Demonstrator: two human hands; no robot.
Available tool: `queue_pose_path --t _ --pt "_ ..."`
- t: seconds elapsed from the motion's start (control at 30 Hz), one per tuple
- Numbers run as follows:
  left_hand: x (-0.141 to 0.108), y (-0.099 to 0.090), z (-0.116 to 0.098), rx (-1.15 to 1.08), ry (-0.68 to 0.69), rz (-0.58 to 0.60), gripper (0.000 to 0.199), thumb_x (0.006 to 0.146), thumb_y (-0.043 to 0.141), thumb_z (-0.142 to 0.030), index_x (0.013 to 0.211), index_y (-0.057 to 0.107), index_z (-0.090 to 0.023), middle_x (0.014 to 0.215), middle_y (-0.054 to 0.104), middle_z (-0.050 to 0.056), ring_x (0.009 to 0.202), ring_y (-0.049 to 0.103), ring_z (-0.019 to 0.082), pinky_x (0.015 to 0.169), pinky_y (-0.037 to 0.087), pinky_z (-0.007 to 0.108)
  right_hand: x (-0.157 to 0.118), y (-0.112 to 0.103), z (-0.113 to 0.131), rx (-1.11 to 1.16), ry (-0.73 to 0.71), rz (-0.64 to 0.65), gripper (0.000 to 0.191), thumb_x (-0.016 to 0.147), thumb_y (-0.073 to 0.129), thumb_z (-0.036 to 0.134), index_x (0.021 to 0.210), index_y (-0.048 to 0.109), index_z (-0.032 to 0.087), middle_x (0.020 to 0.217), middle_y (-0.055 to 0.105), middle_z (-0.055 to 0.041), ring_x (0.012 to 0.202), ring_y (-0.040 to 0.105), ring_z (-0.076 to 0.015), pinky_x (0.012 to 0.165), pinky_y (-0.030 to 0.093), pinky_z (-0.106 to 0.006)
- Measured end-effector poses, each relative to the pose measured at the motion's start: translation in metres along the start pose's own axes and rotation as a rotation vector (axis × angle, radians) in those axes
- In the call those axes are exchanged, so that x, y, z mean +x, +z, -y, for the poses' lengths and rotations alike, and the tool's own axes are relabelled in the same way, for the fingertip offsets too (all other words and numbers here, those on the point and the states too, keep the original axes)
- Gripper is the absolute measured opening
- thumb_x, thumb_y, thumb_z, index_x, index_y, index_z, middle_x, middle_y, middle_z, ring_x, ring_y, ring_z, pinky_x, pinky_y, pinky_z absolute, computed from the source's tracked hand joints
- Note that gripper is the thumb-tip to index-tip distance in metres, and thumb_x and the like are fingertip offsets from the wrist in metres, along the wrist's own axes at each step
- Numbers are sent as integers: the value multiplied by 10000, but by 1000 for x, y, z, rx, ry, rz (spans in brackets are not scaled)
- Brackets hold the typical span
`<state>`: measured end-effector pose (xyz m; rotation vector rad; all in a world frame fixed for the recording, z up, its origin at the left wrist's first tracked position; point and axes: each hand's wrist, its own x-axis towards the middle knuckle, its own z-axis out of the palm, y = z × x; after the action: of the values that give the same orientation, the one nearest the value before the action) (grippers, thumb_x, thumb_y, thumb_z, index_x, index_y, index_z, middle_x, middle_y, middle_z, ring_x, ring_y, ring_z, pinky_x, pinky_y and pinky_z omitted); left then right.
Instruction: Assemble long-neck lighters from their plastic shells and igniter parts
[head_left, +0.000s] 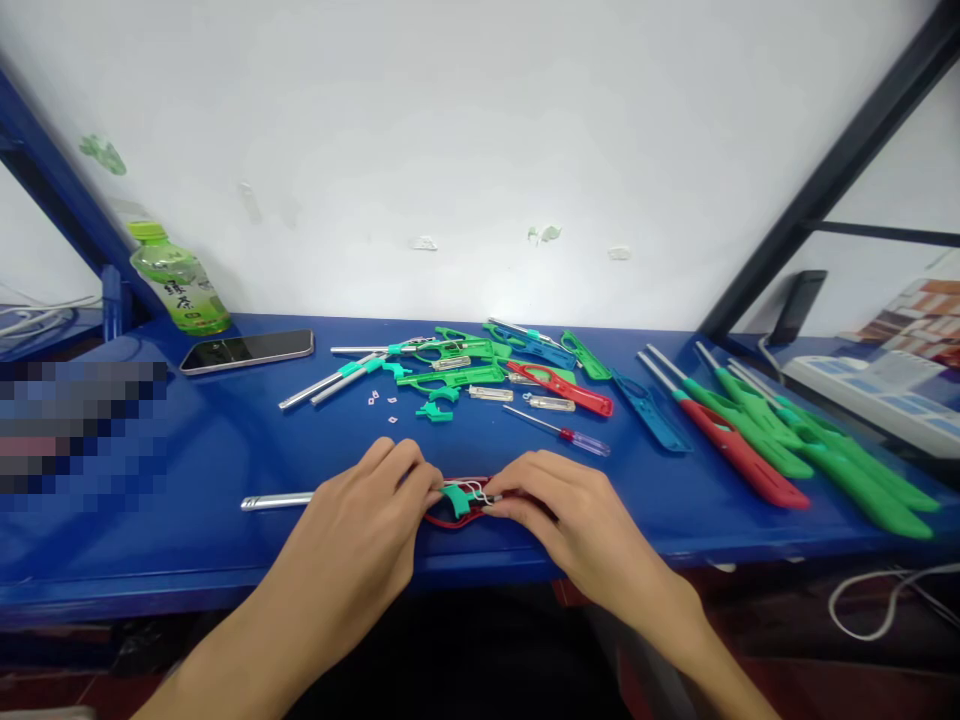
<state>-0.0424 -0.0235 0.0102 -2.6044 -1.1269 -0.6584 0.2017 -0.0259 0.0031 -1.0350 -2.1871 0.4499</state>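
Observation:
A red gas lighter half-shell (448, 522) lies near the table's front edge, with a green trigger (455, 499) and thin white wires (475, 487) in it. Its silver metal tube (276, 501) sticks out to the left, past my left hand (375, 510). That hand is closed around the lighter beside the trigger, its fingertips partly hiding the shell. My right hand (559, 505) pinches a small dark part (491, 499) by the wires, at the shell's right side. Both hands cover much of the lighter, so the rest of its inside is hidden.
Behind lie loose green shells (457, 378), clear fuel tanks (491, 394) and a screwdriver (559, 431). Several whole lighters (750, 455) rest at right. A phone (247, 350) and a green bottle (180, 280) are back left; a power strip (877, 395) is far right.

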Motion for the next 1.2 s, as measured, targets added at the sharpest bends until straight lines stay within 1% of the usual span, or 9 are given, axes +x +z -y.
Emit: queue_pose_path --t 0.13,0.2,0.47,0.6,0.67,0.83,0.93,1.07,1.2 --pt "1 -1 -2 72 20 18 300 964 443 16 919 667 -179 893 628 62 796 546 259 657 429 391 -1 1 0 -2 6 -3 93 1079 625 261 1092 716 247 1067 783 -4 967 720 -181 867 528 -308" --pt "2 -2 -2 93 26 26 306 953 444 18 913 671 -182 884 636 62 788 547 260 650 427 392 -1 1 -1 2 13 1 98 1081 621 262 1091 718 249 1064 783 -11 966 722 -186 863 534 -313" --pt "4 -2 -1 48 34 -7 351 1063 372 -70 923 671 -187 883 638 58 792 552 244 635 423 366 -1 1 -5 56 38 -14 64 1048 680 293 1026 725 254 1009 771 -2 923 729 -178 825 541 -290" --pt "2 2 4 -51 -5 -43 266 1094 455 -158 978 692 -184 918 631 53 838 551 233 675 460 343 -1 1 -4 74 77 -32 39 1010 736 281 990 714 255 958 759 21 849 716 -156 759 528 -258" --pt "1 4 7 -90 -22 -55 238 1075 484 -126 1026 708 -187 954 633 55 861 553 228 694 478 334 -1 1 -4 82 93 -35 59 993 758 272 971 706 256 937 752 33 826 706 -147 733 516 -247" --pt "-1 5 10 -96 -1 -51 350 1016 432 -10 1109 717 -191 1032 658 70 875 595 222 740 523 348 -2 2 -4 76 72 -28 31 1011 736 261 1001 706 259 967 755 27 882 715 -156 786 519 -264" --pt "-2 7 12 -95 20 -76 353 1028 425 -24 1133 712 -200 1073 697 65 891 636 214 795 543 358 -1 2 -5 71 68 -29 26 1021 721 274 1004 709 258 986 759 15 893 721 -165 812 532 -275" --pt "-3 9 15 -132 11 -127 270 1060 484 -82 1141 710 -207 1089 730 51 907 665 207 818 541 350 0 2 -4 68 65 -20 54 1032 705 285 986 709 256 986 760 7 896 723 -173 816 539 -281" --pt "-3 8 17 -123 29 -92 319 1057 452 -63 1135 729 -201 1071 731 53 874 664 206 776 533 348 -1 1 -2 68 69 -19 52 1036 697 280 990 706 258 988 761 8 900 724 -174 820 536 -285"
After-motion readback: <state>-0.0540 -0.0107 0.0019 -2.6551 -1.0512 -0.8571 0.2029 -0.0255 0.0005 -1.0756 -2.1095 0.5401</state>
